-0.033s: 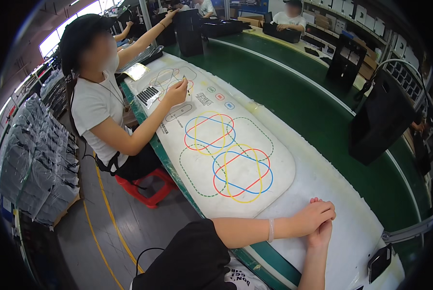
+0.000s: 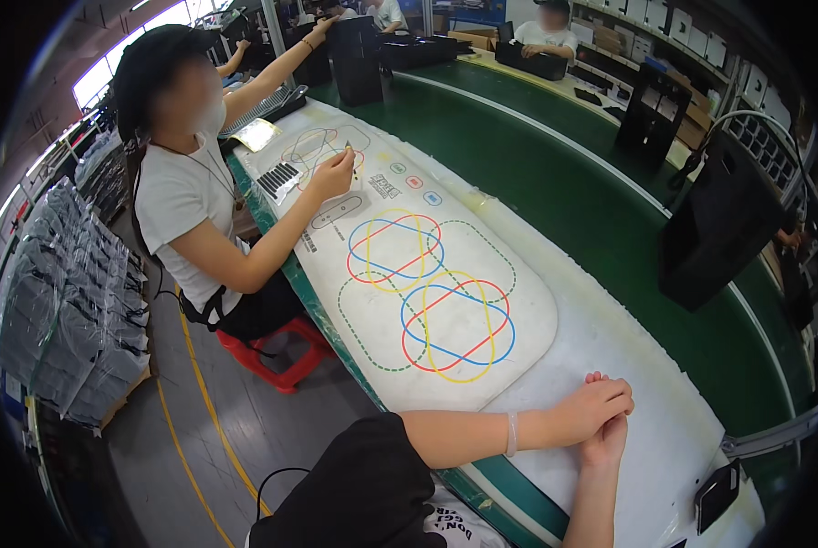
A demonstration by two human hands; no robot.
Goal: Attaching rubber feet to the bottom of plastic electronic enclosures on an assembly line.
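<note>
Together, left hand (image 2: 597,404) and right hand (image 2: 604,440) rest clasped beside white mat (image 2: 519,315).

White work surface (image 2: 610,365) runs beside a green conveyor belt (image 2: 555,183), green edge strip along its near side. Lying flat on it: a white oblong mat (image 2: 519,301) with rounded corners, printed with overlapping red, blue and yellow loops and green dashed outlines. Further up the surface lies a second, similar mat (image 2: 372,187) with fainter loops. A small ribbed part (image 2: 278,179) rests near its left edge. A dark phone-like device (image 2: 717,494) sits at the near right corner.
</note>
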